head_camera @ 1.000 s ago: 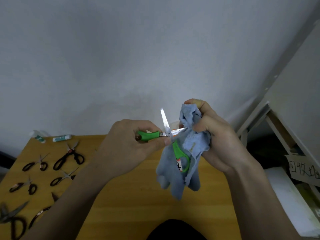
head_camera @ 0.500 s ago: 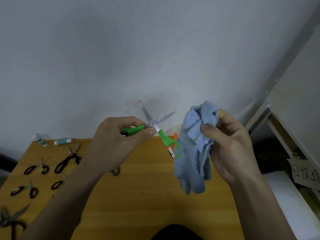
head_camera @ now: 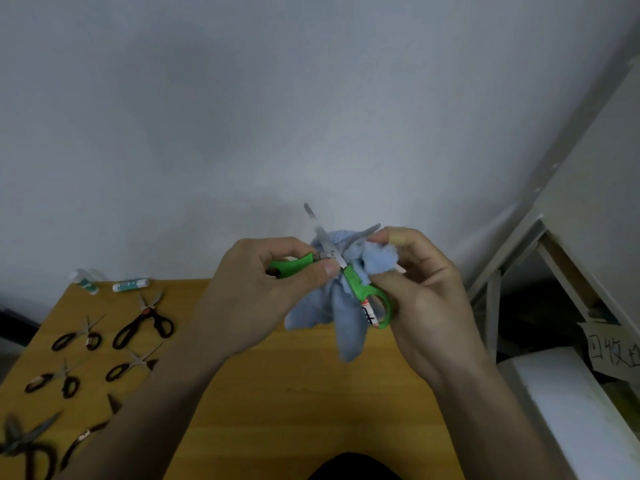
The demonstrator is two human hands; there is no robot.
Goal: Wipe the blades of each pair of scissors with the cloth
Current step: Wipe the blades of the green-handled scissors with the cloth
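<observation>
Left hand (head_camera: pixel 263 292) pinches one green handle of the open scissors (head_camera: pixel 341 268) mid-frame; right hand (head_camera: pixel 419 299) bunches the blue cloth (head_camera: pixel 332 313) round the right blade, mostly hiding it. Black scissors (head_camera: pixel 143 323) lower left are blurry, some cropped.

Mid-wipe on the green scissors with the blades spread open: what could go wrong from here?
1. The green scissors are open, and the right hand presses the blue cloth at the right blade; a fingertip slipping off the cloth could meet the edge.
2. The left hand grips only one green handle, so the other may swing and the blades snap shut on the cloth.
3. The upper blade points up, bare and unwiped.
</observation>
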